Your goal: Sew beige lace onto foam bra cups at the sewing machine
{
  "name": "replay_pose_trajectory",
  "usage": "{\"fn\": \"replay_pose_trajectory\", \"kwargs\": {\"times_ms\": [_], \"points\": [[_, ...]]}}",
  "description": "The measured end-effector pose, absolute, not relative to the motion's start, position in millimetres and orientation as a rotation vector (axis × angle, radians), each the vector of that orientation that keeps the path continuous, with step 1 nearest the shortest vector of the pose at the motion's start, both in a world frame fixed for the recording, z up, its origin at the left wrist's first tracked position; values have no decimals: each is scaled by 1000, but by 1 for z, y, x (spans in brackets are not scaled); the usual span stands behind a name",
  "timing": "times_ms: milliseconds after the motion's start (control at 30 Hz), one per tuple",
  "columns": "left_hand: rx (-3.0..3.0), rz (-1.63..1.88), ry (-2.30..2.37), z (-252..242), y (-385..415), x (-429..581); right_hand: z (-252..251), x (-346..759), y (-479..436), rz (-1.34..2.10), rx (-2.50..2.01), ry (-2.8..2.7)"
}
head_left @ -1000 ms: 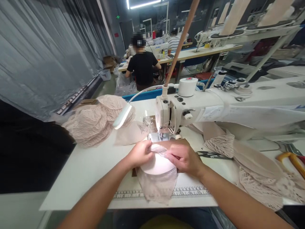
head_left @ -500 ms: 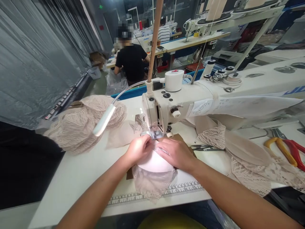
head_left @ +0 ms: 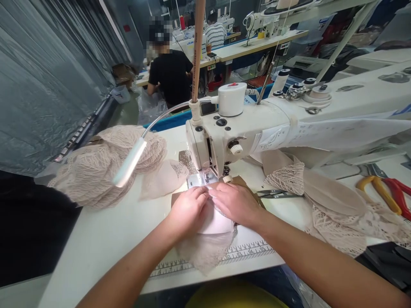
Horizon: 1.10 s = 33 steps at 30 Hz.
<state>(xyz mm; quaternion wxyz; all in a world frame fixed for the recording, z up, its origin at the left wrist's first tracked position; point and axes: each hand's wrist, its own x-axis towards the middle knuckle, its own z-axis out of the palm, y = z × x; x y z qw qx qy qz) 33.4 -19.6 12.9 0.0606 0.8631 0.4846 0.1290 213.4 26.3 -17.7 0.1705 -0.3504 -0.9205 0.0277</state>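
"Two hands, one small piece. Where does it sit?"

"The smooth, white, rounded cup (head_left: 216, 221) lies just in front of the long white metal sewing machine (head_left: 271, 113), near its needle end. A sheer beige lace panel (head_left: 207, 251) spreads out from the cup's near side, farther from the machine."

"And the grip?"

"The left hand (head_left: 190, 209) curls round the cup's left edge, grasping it. The right hand (head_left: 239, 204) lies across the other side, fingers stretched; whether it pinches the cup or merely presses on it, I cannot tell."

"What would make this step go well?"

"Light, even guidance, I'd judge. The fingertips are near the machine's small, shiny metal presser foot (head_left: 208, 176), so I'd smooth the curved edge flat and steer without tugging. Pulling would probably pucker it."

"Any other care?"

"I'd check that no fold of the panel gets tucked underneath, and mind the fingertips. The slim black metal snips (head_left: 280, 194), on the machine's near side and right of its needle end, look safely out of the way."
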Motion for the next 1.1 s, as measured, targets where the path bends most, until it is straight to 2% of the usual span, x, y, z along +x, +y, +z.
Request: {"fn": "replay_pose_trajectory", "kwargs": {"times_ms": [200, 400, 600, 800, 933, 1100], "points": [[2651, 333, 1532, -3, -19, 29, -17, 212, 26, 43, -990, -2621], [2565, 323, 1549, 3, -17, 22, -19, 209, 26, 17, -1033, -2648], [2014, 493, 1532, 17, 1, 16, -18, 207, 26, 7, -991, -2678], [1661, 311, 1508, 5, 26, 7, -16, 208, 25, 68, -987, -2693], [1696, 259, 1444, 7, 26, 7, -16, 208, 25, 79, -997, -2700], [1814, 409, 1492, 15, 23, 12, -17, 208, 24, 71, -971, -2660]]}}
